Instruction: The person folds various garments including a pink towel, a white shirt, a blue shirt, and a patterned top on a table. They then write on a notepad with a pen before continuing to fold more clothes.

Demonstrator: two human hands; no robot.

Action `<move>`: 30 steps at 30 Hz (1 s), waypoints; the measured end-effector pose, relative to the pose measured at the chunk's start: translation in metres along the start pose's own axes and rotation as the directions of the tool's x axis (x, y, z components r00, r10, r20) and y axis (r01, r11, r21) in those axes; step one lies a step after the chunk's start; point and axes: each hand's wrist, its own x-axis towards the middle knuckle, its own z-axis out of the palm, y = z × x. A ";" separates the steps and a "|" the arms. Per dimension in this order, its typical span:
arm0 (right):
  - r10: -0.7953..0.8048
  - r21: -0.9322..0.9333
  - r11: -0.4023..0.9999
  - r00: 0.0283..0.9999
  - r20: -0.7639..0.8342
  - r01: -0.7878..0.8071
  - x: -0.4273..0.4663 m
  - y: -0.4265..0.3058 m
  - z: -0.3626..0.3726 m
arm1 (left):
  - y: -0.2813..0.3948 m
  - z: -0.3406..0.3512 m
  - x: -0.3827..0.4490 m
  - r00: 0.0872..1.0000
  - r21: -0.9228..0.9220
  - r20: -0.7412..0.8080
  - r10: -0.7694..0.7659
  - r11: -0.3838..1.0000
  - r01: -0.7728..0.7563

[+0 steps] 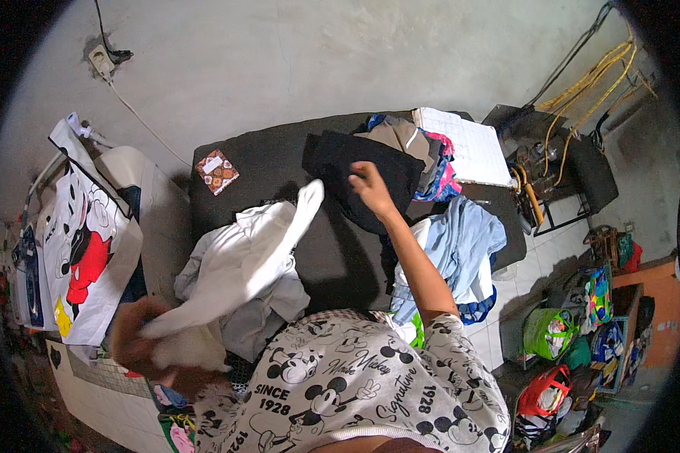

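Note:
White cloth (249, 260) stretches across the left part of a dark padded surface (272, 147), its far end lifted. My left hand (141, 334), blurred by motion, is closed on its near end at the lower left. Over folded black cloth (368, 175) my right hand (368, 184) is raised, fingers apart, with nothing in it. Behind the black cloth lie folded brown, blue and pink clothes (405, 139). A pile with light blue cloth (459, 243) lies right of my forearm. Grey cloth (249, 328) is crumpled beneath the white cloth.
An open notebook (464, 147) lies at the back right, and a small patterned packet (217, 171) at the back left. A white bag with a cartoon print (90, 255) stands at far left. Green (549, 334) and red bags (547, 393) fill the lower right. A cable (147, 124) hangs from the wall socket.

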 end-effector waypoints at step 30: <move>0.107 -0.619 0.771 0.989 -0.106 -0.150 -0.161 0.100 0.033 | -0.175 0.286 0.095 0.946 -0.629 -0.001 -0.325 0.736 0.252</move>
